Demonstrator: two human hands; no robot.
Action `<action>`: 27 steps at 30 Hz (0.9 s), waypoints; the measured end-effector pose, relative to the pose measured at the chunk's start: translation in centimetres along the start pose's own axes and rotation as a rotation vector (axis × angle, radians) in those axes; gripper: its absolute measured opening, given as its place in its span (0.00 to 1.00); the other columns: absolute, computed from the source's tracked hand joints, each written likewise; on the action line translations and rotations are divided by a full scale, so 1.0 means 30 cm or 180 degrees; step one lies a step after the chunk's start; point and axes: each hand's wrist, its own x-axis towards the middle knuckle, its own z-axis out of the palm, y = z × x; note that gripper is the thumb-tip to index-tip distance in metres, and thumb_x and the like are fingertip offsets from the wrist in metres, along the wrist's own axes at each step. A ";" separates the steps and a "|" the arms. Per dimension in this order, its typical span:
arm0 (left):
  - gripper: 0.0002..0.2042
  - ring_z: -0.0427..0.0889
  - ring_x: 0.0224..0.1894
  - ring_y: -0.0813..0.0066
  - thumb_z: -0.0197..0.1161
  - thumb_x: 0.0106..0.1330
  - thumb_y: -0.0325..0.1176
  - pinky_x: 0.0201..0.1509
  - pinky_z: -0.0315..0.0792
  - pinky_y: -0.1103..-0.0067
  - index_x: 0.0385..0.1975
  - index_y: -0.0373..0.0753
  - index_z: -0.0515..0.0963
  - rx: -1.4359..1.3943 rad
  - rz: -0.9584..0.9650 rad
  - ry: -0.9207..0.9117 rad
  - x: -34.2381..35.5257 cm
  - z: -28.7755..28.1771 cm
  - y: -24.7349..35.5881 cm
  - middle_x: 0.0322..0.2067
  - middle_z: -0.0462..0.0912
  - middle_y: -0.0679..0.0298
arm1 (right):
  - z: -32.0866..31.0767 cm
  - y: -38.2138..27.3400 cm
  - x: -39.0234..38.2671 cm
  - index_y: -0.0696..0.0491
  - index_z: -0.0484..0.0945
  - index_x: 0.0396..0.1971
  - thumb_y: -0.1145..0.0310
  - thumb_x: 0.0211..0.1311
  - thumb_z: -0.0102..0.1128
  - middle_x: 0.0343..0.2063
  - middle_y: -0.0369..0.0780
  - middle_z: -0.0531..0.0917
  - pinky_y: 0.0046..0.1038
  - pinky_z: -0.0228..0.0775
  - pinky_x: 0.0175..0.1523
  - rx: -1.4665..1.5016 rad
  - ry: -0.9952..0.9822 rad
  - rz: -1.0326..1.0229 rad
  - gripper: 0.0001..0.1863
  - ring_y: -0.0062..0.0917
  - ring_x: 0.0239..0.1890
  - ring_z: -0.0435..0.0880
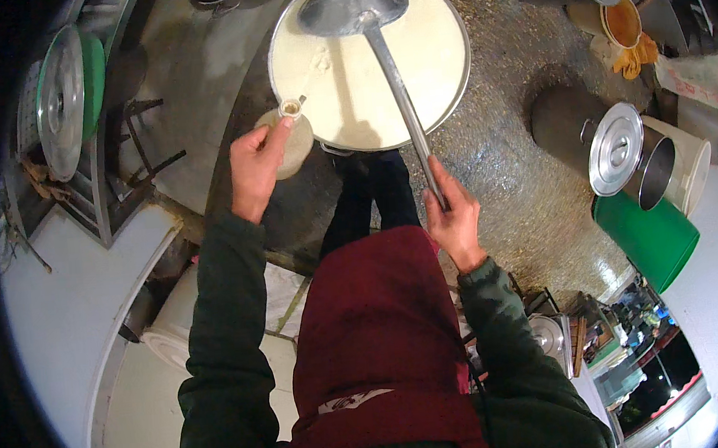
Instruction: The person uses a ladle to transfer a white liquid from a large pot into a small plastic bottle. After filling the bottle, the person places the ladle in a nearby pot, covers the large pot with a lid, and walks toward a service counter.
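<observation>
A wide metal pot [466,58] full of pale, creamy liquid [315,77] stands in front of me. My right hand [456,217] is closed round the long handle of a large metal ladle [404,96]. The ladle's broad bowl is over the far part of the pot, its rounded underside showing. At the pot's near left rim, my left hand [259,168] grips the neck of a pale, round-bodied bottle [297,149]. Its small round mouth faces up beside my thumb. The fingers behind it are partly hidden, and I cannot tell what is inside.
On the right stand a dark tall pot [564,122], a metal lid [616,149], a white bucket [687,159] and a green bin [647,241]. Farther back are an orange-lined container [621,21] and orange gloves [634,56]. A metal rack [99,200] with a lid is left. The stone floor looks wet.
</observation>
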 end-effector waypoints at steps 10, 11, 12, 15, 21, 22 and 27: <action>0.24 0.65 0.25 0.89 0.70 0.79 0.42 0.30 0.58 0.80 0.19 0.37 0.75 -0.0338 -0.0361 0.0126 -0.245 -0.031 -0.200 0.19 0.71 0.77 | 0.139 0.013 0.288 0.53 0.79 0.71 0.73 0.71 0.65 0.48 0.61 0.89 0.49 0.85 0.54 -0.0493 -0.0146 0.0205 0.29 0.57 0.49 0.91; 0.24 0.65 0.26 0.89 0.70 0.79 0.42 0.30 0.58 0.80 0.19 0.37 0.75 -0.0357 -0.0419 0.0126 -0.262 -0.035 -0.216 0.19 0.71 0.77 | 0.138 0.010 0.324 0.53 0.79 0.72 0.71 0.71 0.65 0.50 0.60 0.89 0.47 0.84 0.56 -0.0576 -0.0270 0.0333 0.29 0.56 0.52 0.91; 0.25 0.66 0.26 0.89 0.70 0.80 0.42 0.30 0.58 0.80 0.19 0.37 0.75 -0.0412 -0.0454 0.0117 -0.280 -0.040 -0.232 0.19 0.71 0.77 | 0.136 0.007 0.354 0.53 0.79 0.72 0.70 0.71 0.65 0.51 0.60 0.89 0.46 0.84 0.59 -0.0660 -0.0391 0.0464 0.29 0.54 0.54 0.91; 0.25 0.66 0.26 0.89 0.70 0.80 0.43 0.30 0.59 0.80 0.19 0.37 0.75 -0.0560 -0.0517 0.0207 -0.324 -0.041 -0.271 0.20 0.71 0.77 | 0.157 0.005 0.450 0.54 0.81 0.69 0.71 0.69 0.65 0.46 0.60 0.89 0.49 0.85 0.55 -0.0864 -0.0376 0.0185 0.28 0.56 0.48 0.91; 0.24 0.66 0.27 0.90 0.69 0.81 0.42 0.31 0.59 0.81 0.20 0.37 0.75 -0.0794 -0.0538 0.0312 -0.384 -0.065 -0.335 0.21 0.72 0.77 | 0.201 0.040 0.609 0.56 0.84 0.66 0.69 0.65 0.62 0.39 0.57 0.92 0.46 0.87 0.51 -0.0999 -0.0625 0.0512 0.28 0.52 0.40 0.94; 0.24 0.66 0.27 0.90 0.69 0.81 0.42 0.32 0.59 0.81 0.21 0.37 0.76 -0.0854 -0.0526 0.0329 -0.391 -0.070 -0.345 0.21 0.72 0.77 | 0.207 0.043 0.635 0.55 0.83 0.68 0.69 0.67 0.62 0.34 0.52 0.91 0.41 0.85 0.43 -0.0906 -0.0721 0.0575 0.29 0.42 0.34 0.91; 0.23 0.66 0.27 0.91 0.69 0.81 0.41 0.32 0.59 0.81 0.21 0.37 0.76 -0.0984 -0.0566 0.0412 -0.418 -0.078 -0.384 0.21 0.72 0.77 | 0.229 0.052 0.717 0.51 0.81 0.72 0.69 0.70 0.62 0.25 0.39 0.87 0.30 0.81 0.26 -0.0697 -0.1088 0.1207 0.29 0.22 0.21 0.84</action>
